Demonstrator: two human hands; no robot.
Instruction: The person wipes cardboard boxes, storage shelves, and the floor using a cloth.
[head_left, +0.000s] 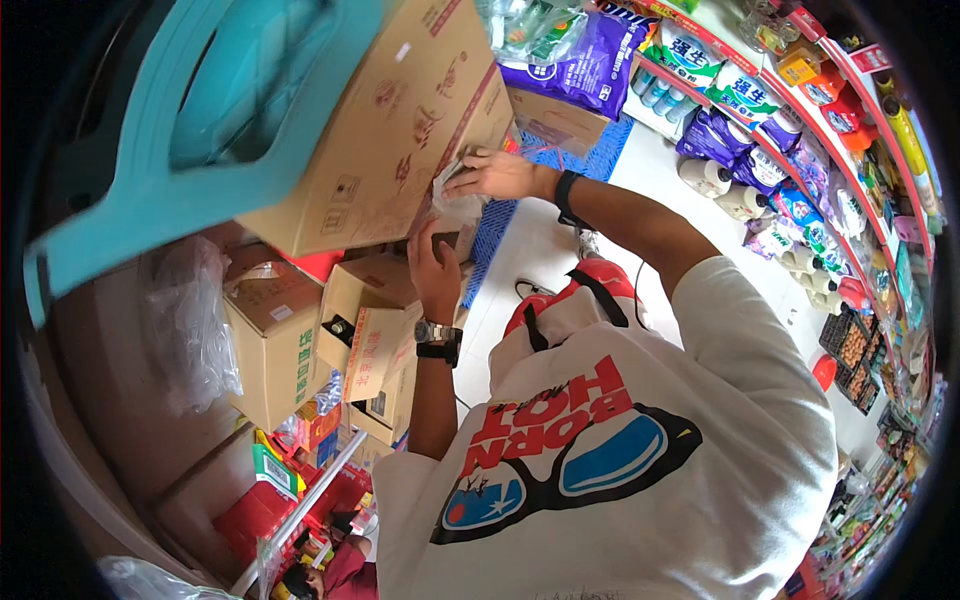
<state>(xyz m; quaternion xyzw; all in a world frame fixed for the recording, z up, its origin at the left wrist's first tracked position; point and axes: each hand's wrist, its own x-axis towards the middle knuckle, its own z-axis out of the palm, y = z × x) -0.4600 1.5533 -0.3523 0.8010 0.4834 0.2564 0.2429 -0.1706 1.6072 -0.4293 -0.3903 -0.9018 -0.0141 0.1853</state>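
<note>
A large brown cardboard box [395, 130] with red print stands tilted in front of me. At its right edge lies a crumpled whitish piece of plastic [455, 205]. My right hand [500, 175] reaches in from the right, its fingers closed on the plastic. Just below, my left hand [434, 268] is held up by the box's lower corner, with thumb and fingers curved and apart. I see nothing held in it; the fingertips are close to the plastic, and whether they touch it I cannot tell.
A teal plastic chair [150, 170] leans over the upper left. Smaller cartons [275, 345] and clear plastic wrap [195, 320] lie below the box. A purple package [575, 65] sits beyond it, near a blue mat [490, 245]. Stocked shelves [800, 130] curve along the right.
</note>
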